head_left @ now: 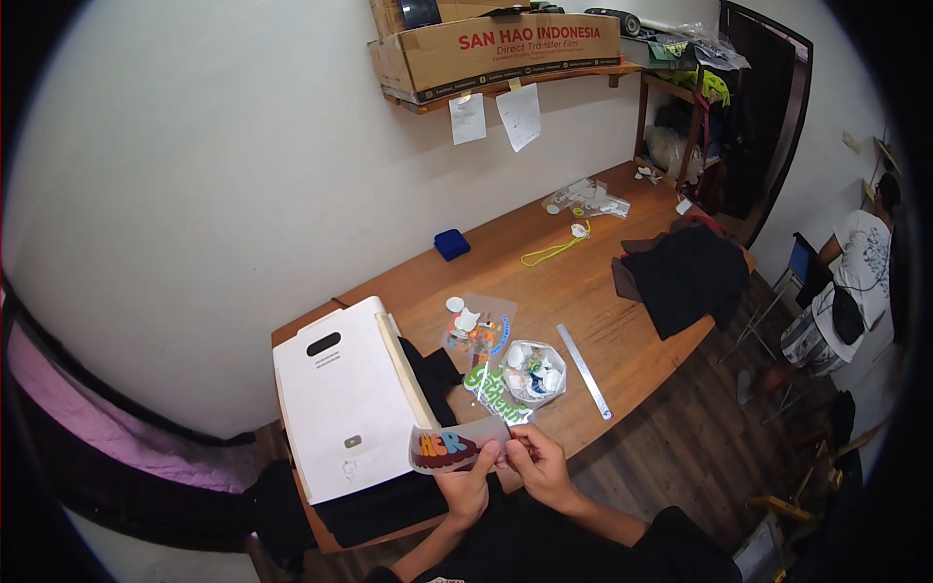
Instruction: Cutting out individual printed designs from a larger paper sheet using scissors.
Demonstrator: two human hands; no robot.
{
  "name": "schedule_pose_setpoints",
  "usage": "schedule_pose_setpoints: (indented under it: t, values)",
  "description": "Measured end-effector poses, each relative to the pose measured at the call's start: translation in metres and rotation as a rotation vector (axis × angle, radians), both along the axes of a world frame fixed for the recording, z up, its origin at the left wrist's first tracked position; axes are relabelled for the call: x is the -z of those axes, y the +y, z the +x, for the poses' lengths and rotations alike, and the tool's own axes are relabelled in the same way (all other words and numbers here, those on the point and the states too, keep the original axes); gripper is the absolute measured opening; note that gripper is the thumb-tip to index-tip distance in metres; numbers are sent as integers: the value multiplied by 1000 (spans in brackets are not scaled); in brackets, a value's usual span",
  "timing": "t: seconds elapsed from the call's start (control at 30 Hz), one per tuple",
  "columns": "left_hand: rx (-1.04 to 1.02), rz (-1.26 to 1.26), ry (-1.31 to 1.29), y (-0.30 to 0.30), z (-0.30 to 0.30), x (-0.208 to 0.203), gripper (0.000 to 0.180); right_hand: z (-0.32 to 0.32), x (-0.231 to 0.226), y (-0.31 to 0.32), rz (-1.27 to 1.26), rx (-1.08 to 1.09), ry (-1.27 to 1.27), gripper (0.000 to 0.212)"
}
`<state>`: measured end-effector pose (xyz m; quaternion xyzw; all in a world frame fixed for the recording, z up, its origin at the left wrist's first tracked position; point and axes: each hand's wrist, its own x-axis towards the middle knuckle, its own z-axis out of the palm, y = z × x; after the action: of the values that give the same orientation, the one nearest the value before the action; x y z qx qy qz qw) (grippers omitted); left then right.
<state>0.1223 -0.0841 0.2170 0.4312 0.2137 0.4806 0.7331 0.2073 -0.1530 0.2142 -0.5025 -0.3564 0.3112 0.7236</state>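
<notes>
In front of me, at the table's near edge, both hands hold a translucent transfer film [442, 450] printed with colourful letters on a dark red-brown patch. My left hand [466, 493] grips it from below, thumb on top. Beside it, my right hand [544, 473] has its fingers closed at the film's right end, close to the left thumb. The film stretches out leftward, slightly curved, over the edge of a white heat-press-like machine [350, 408]. Just beyond my hands lie a green-lettered film [491, 391] and a white tub [533, 398] of scraps.
A metal ruler [583, 371] lies right of the tub; more printed film [481, 325] lies behind. Farther back are a blue box [451, 245], a yellow lanyard [556, 253] and dark folded cloth [685, 277]. A carton [501, 53] sits on a shelf. Another person [841, 287] sits at right.
</notes>
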Motion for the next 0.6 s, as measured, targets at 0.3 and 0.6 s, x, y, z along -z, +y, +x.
schedule_pose_setpoints:
  t: [0.3, 0.6]
  values:
    - [-21, -7, 15, 0, 1, 0, 16, 7, 20, -9, 87, -108, 225, 16]
    - [-49, -57, 18, -5, 6, 10, 18, 8, 11, -1, 35, -43, 184, 19]
